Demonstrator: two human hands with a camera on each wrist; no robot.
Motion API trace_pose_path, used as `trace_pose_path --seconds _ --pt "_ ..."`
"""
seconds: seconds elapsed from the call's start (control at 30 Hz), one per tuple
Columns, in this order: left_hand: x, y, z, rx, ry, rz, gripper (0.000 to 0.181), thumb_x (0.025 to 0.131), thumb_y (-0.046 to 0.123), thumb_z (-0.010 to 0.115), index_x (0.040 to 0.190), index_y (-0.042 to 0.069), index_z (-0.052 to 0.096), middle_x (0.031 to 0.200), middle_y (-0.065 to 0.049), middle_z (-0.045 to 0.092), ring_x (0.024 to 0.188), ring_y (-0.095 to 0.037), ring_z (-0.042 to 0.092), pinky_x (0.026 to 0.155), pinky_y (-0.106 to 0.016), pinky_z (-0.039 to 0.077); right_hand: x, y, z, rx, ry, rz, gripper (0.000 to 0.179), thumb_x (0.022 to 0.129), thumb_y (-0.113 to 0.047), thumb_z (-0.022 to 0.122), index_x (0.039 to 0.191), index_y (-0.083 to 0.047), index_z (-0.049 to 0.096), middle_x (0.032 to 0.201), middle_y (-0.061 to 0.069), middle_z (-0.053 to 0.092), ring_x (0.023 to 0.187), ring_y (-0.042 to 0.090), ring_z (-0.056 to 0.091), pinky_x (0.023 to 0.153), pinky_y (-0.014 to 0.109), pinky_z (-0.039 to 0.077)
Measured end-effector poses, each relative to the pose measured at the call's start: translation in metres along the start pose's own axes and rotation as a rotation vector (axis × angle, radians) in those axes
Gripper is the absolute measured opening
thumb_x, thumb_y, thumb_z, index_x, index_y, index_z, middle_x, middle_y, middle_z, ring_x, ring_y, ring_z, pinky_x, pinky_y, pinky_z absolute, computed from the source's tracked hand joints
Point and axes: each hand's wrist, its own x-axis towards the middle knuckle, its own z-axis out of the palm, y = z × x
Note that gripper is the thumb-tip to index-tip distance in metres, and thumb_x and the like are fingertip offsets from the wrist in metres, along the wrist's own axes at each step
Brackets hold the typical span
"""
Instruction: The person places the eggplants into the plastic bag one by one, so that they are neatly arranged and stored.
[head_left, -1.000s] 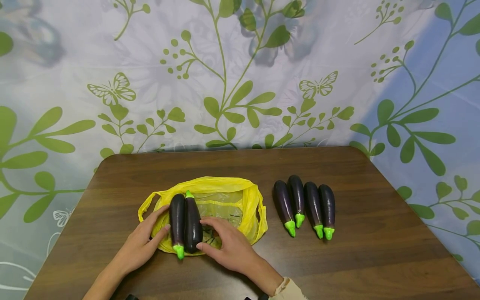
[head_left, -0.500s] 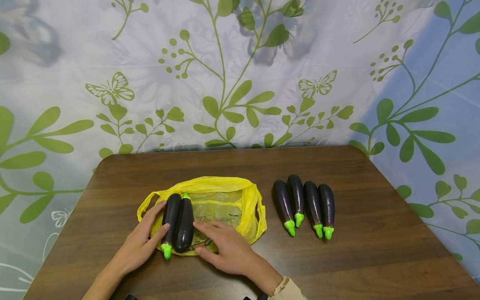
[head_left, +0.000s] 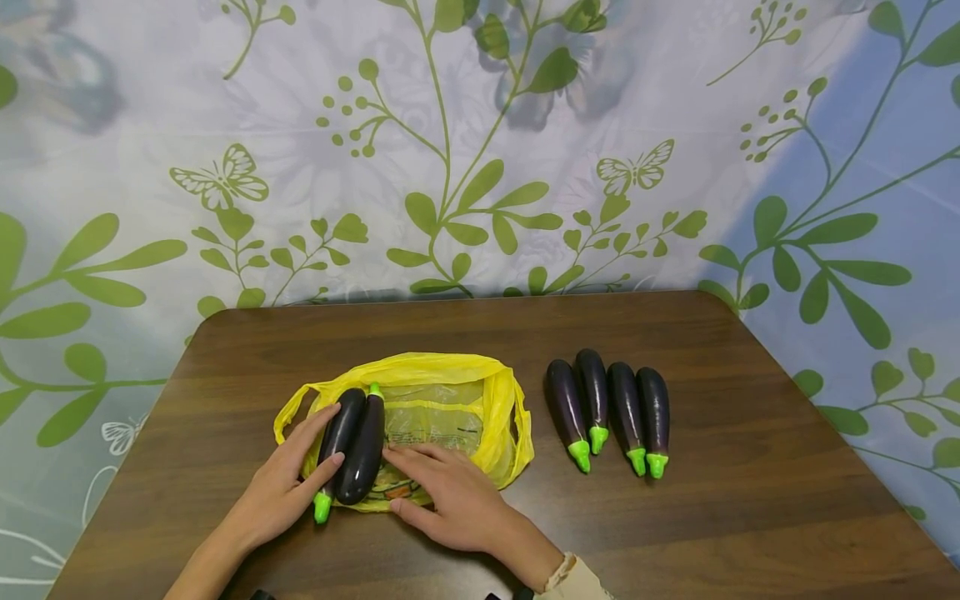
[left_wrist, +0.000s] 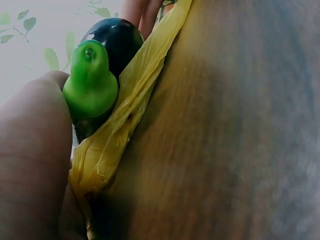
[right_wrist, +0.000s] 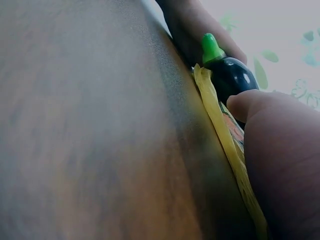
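Purple eggplants (head_left: pixel 364 458) between loosely spread hands (head_left: pixel 277 490) (head_left: pixel 457 500)

I can't read the print (head_left: pixel 437 437) in the yellow plastic bag (head_left: pixel 497 421); the left hand (head_left: pixel 279 490) partly covers one glossy purple-black eggplant (head_left: pixel 342 431).

Head view: table (head_left: pixel 720 533) is being lit softly, small glints being thrown back by the eggplants (head_left: pixel 627 412); backdrop (head_left: pixel 480 150) is being crossed by bluish shade at right. Wrist views: table is being blurred, backdrop being bleached.

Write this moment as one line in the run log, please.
left hand: touches leftmost eggplant | right hand: beside next eggplant | yellow bag: under these eggplants | four more eggplants: on table
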Motion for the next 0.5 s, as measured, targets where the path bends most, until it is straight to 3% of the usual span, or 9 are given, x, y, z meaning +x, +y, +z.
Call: trace_pose_path --seconds 0.2,0.5 --pt "-0.0003 0.0003 0.0002 0.009 0.003 -0.006 0.064 0.105 0.035 0.06 0.162 0.032 0.03 0.159 -0.014 0.042 0.139 -0.043 0.047 0.1 -0.072 0.043 0.0 -0.0005 -0.0009 0.052 0.041 0.005 0.051 0.109 -0.051 0.043 0.157 -0.034 0.043 0.16 -0.014 0.044 0.142 0.014 0.048 0.109 0.051 0.047" --pt "-0.0006 0.001 0.0003 0.018 0.008 -0.005 0.064 0.105 0.035 0.06 0.162 0.03 0.032 0.157 -0.014 0.044 0.137 -0.043 0.049 0.098 -0.072 0.044 0.0001 0.0022 0.0006 0.116 0.167 -0.062 0.045 0.106 -0.037 0.057 0.149 -0.024 0.055 0.153 -0.007 0.054 0.134 0.011 0.056 0.106 0.039 0.051"
